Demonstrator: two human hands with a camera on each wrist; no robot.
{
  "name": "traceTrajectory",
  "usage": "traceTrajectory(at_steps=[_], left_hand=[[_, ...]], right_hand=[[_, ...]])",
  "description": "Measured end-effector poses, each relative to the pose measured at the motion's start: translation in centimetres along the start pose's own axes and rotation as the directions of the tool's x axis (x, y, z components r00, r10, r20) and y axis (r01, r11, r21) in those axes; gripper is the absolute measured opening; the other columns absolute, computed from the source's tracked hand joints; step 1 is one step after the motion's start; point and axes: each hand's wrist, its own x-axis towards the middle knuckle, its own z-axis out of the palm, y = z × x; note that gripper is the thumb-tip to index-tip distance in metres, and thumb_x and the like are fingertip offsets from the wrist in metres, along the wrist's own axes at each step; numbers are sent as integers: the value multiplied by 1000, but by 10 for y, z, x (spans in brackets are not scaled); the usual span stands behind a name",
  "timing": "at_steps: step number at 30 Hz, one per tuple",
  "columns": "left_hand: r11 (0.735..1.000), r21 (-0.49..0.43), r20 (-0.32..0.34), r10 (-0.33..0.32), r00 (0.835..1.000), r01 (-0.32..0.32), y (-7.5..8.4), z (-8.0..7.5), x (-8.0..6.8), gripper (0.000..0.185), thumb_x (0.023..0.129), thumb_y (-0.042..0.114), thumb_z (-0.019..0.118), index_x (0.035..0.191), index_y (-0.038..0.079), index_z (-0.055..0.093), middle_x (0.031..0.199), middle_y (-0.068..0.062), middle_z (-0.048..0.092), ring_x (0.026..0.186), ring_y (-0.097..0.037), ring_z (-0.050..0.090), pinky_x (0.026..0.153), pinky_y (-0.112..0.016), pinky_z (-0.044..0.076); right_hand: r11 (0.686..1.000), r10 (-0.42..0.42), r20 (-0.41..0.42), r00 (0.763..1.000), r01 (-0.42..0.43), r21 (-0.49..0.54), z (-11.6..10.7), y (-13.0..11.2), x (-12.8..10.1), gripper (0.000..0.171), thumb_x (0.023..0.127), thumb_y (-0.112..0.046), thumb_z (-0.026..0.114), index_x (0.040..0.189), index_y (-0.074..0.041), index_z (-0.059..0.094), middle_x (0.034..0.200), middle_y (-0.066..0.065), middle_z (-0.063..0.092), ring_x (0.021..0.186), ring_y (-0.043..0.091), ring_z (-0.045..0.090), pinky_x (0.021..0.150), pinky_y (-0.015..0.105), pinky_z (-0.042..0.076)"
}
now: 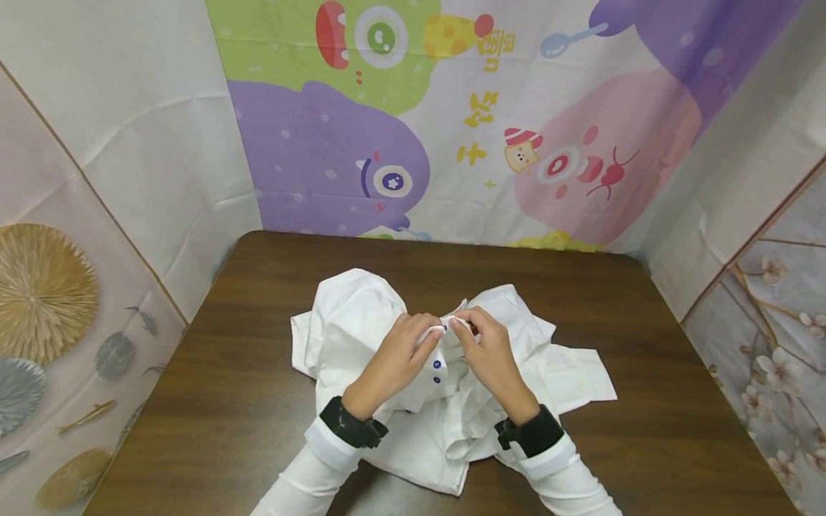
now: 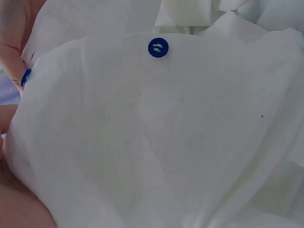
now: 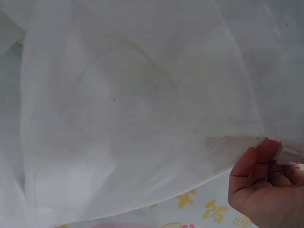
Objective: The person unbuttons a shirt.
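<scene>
A white shirt (image 1: 413, 437) with dark blue buttons lies rumpled on the brown table. My left hand (image 1: 403, 351) pinches its button edge near the top, thumb and fingers around the cloth. Opposite it, my right hand (image 1: 488, 351) pinches the other edge of the shirt; the fingertips of both hands are close together. A blue button (image 1: 444, 328) shows between them, and another blue button (image 1: 437, 364) sits lower on the front. In the left wrist view, one button (image 2: 158, 47) shows on the cloth. The right wrist view shows fingers (image 3: 247, 166) holding the shirt's edge.
The wooden table (image 1: 213, 401) extends around the shirt on all sides. A patterned curtain (image 1: 464, 193) with cartoon figures hangs behind it. More printed cloth (image 1: 122, 165) stands at the left, and floral cloth (image 1: 774, 344) at the right. A sleeve (image 1: 581, 376) spreads to the right.
</scene>
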Motion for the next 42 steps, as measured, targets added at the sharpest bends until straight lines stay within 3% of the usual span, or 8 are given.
traceTrajectory(at_steps=[8,15,21,25,34,40,42], left_hand=[[998,-44,-5,-41,999,40,-3,-1,-3,18,96,19,50,104,8,62,101,-5,64,90,-21,51,80,-34,42],[997,-55,-13,-49,999,48,-7,-3,-7,17,94,18,52,103,7,61,100,-7,65,92,-23,54,82,-36,43],[994,-60,-2,-97,995,97,-13,-3,-16,17,92,18,57,103,6,61,102,-8,66,92,-24,56,82,-38,44],[992,-57,22,-114,993,115,-20,-2,-24,16,90,16,59,103,7,62,102,-6,66,92,-22,56,82,-37,45],[997,-36,105,-68,992,72,-35,5,-43,14,84,11,64,97,6,62,97,-8,61,92,-24,51,81,-35,41],[993,-23,196,-108,975,115,-42,10,-55,16,81,18,68,92,9,59,102,-9,56,96,-26,45,81,-37,38],[995,-9,194,-92,977,96,-45,11,-59,14,83,20,67,90,9,60,102,-10,56,97,-27,45,82,-38,37]], right_hand=[[998,69,22,997,-69,2,-3,0,-2,13,88,-12,62,94,-1,67,83,10,65,72,17,53,67,33,46],[995,98,69,993,-97,-17,-6,4,-5,12,86,-12,64,94,-3,67,84,8,65,74,17,55,67,25,44],[990,110,138,984,-96,-100,-5,11,-13,10,85,-12,65,93,-6,65,83,5,63,77,16,55,68,28,44],[986,121,190,974,-96,-134,-3,18,-22,10,83,-14,68,91,-8,66,82,3,63,76,14,54,69,28,44],[975,194,320,927,-145,-171,3,30,-41,7,83,-21,68,86,-15,68,82,-4,66,80,13,55,72,29,43],[978,143,392,909,-69,-197,9,41,-53,8,86,-20,64,88,-14,69,81,-2,67,76,10,56,67,25,44],[977,125,409,904,-40,-210,10,45,-56,8,87,-19,63,87,-13,69,77,-2,65,72,9,54,64,23,42]])
